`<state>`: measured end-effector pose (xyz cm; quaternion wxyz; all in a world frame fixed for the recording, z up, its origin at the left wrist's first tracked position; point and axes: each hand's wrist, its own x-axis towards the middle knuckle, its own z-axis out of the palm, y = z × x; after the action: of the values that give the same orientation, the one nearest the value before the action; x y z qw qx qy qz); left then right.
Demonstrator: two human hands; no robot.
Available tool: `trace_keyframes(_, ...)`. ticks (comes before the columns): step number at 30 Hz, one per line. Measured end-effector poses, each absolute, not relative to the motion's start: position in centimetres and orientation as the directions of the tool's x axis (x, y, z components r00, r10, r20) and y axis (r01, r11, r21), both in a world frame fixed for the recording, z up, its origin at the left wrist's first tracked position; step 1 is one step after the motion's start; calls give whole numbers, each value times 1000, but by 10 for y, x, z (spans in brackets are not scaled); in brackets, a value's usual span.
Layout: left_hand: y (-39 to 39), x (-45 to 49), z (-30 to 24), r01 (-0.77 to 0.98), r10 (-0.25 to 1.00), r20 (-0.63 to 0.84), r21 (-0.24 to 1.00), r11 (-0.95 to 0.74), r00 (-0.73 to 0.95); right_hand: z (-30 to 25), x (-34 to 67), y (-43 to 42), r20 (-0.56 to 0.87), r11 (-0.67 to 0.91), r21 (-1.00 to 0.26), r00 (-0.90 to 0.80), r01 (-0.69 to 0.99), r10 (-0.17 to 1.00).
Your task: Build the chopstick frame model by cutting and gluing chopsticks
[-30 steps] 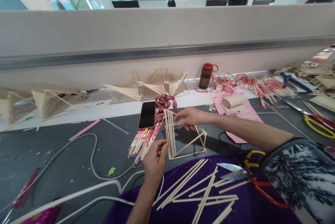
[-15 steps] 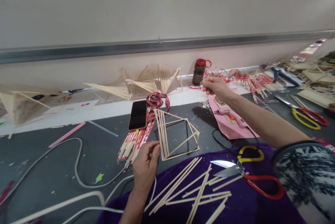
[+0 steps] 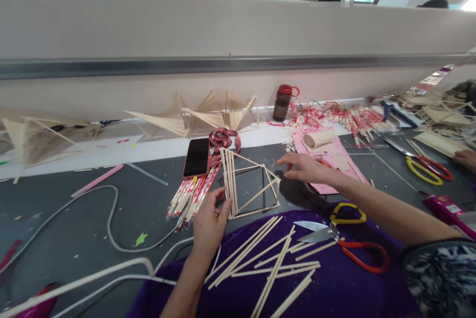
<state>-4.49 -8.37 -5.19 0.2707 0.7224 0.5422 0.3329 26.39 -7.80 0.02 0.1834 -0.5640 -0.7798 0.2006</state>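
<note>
A small open frame of glued wooden sticks (image 3: pixel 250 185) stands on the grey table. My left hand (image 3: pixel 209 220) pinches its lower left corner between thumb and fingers. My right hand (image 3: pixel 303 168) hovers just right of the frame, fingers stretched flat toward it, with nothing visible in them. Several loose sticks (image 3: pixel 260 263) lie on the purple cloth (image 3: pixel 353 293) in front of me. Scissors with red and yellow handles (image 3: pixel 345 241) rest on the cloth under my right forearm.
A phone (image 3: pixel 197 157) and a bundle of wrapped chopsticks (image 3: pixel 189 196) lie left of the frame. Finished stick models (image 3: pixel 201 117), a red-capped bottle (image 3: pixel 281 102), pink paper (image 3: pixel 334 152) and a cardboard roll (image 3: pixel 318 138) sit behind. White cables (image 3: pixel 111 238) cross the left. Another person's hand (image 3: pixel 464 159) shows at right.
My right hand left the frame, reached back toward the bottle, and has come down again beside the frame's right side. My left hand has stayed at the frame's left corner.
</note>
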Motion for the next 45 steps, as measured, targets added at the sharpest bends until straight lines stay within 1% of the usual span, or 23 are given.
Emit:
trace_keyframes(3, -84, -44, -55, 601, 965, 172, 756, -258, 197, 1, 253, -96, -40, 220, -564, -292, 796, 956)
trace_keyframes(7, -84, -43, -56, 608, 962, 185, 746, -272, 203, 4, 253, -102, -50, 176, -619, -262, 766, 964)
trace_keyframes(9, -85, -43, -56, 604, 959, 197, 745, -282, 204, 2, 255, -102, -85, 128, -698, -260, 704, 962)
trace_keyframes(12, -85, -43, -56, 592, 955, 203, 751, -293, 215, -3, 254, -102, -202, -20, -808, -245, 589, 948)
trace_keyframes(15, -84, -42, -58, 584, 950, 214, 751, -309, 227, -8, 251, -104, -306, -116, -859, -319, 500, 897)
trace_keyframes(17, -83, -43, -58, 585, 949, 224, 749, -313, 221, -7, 254, -104, -342, -153, -878, -371, 453, 864)
trace_keyframes(18, -82, -43, -58, 585, 949, 226, 748, -313, 218, -5, 258, -103, -333, -166, -890, -357, 424, 873)
trace_keyframes(19, -82, -43, -58, 584, 949, 227, 749, -313, 217, -2, 265, -101, -304, -172, -905, -308, 389, 902)
trace_keyframes(21, -82, -43, -59, 576, 950, 223, 756, -310, 219, 8, 284, -93, -195, -151, -943, -123, 296, 973)
trace_keyframes(23, -82, -43, -59, 574, 952, 212, 761, -303, 222, 22, 306, -81, -76, -89, -976, 75, 197, 994)
trace_keyframes(26, -82, -43, -60, 575, 954, 207, 762, -297, 219, 51, 336, -59, 93, 63, -989, 228, 136, 969)
trace_keyframes(28, -82, -42, -60, 577, 952, 216, 758, -304, 218, 75, 349, -44, 219, 185, -971, 263, 149, 940)
trace_keyframes(31, -82, -42, -59, 592, 951, 226, 745, -308, 210, 109, 356, -25, 366, 325, -929, 310, 176, 878)
trace_keyframes(34, -82, -42, -55, 590, 955, 224, 751, -297, 195, 136, 347, -17, 451, 424, -893, 316, 152, 835)
trace_keyframes(37, -85, -44, -49, 563, 959, 248, 777, -283, 138, 147, 322, -26, 450, 448, -891, 267, 72, 852)
trace_keyframes(41, -89, -47, -39, 521, 945, 319, 795, -311, 76, 140, 283, -49, 357, 363, -931, 96, -51, 929)
trace_keyframes(45, -95, -45, -15, 476, 938, 343, 817, -325, 51, 133, 260, -55, 251, 240, -961, -71, -135, 965)
